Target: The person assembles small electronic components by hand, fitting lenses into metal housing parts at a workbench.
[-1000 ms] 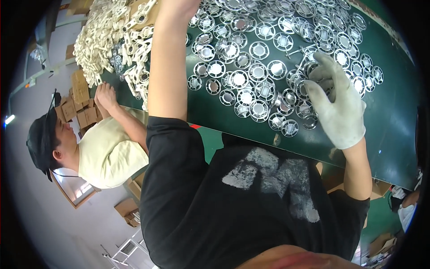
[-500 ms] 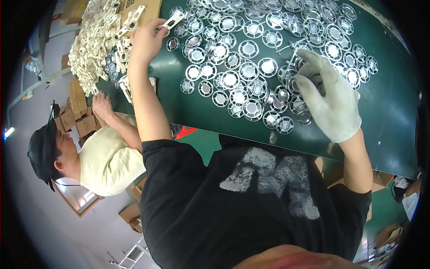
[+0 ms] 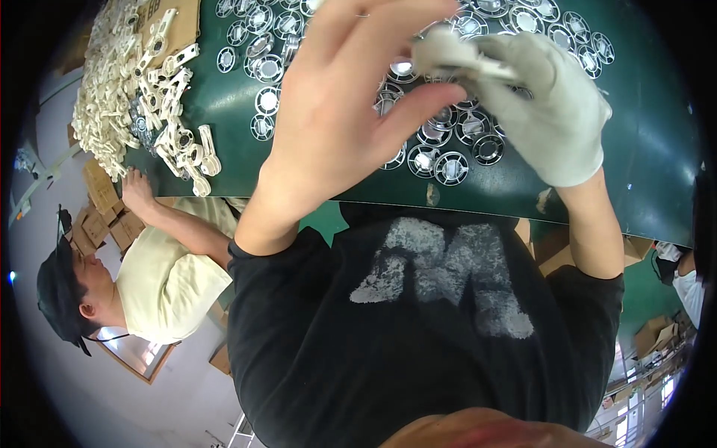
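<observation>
A blurred cream piece [image 3: 482, 66] is held above the table, between the two hands and over the silver discs [image 3: 451, 169]; by the gloved right hand [image 3: 549, 108] its side is met with bent fingers, though whether it is firmly pinched there cannot be told; the bare left hand [image 3: 336, 112] is spread, the thumb parted from the raised fingers, and contact with the piece cannot be made out. The piece is perhaps kept between the hands so that it can be reached by both; the glove is possibly worn as protection from thin metal rims.

The silver discs are scattered flat and overlapping, within short reach, it seems; at the left, loose cream parts [image 3: 208, 153] are strewn beside a large cream heap [image 3: 104, 82], apparently kept apart from the metal; a few dark parts [image 3: 140, 123] are mixed in there; a cardboard sheet [image 3: 188, 28] is laid at the heap's edge, with dark print on it, partly cut off.

The green tabletop [image 3: 642, 172] is touched at its left edge by a co-worker's hand [image 3: 137, 190]; on the person's black shirt [image 3: 314, 336] a large, worn pale print [image 3: 426, 257] is shown; no brand can be made out on the discs.
</observation>
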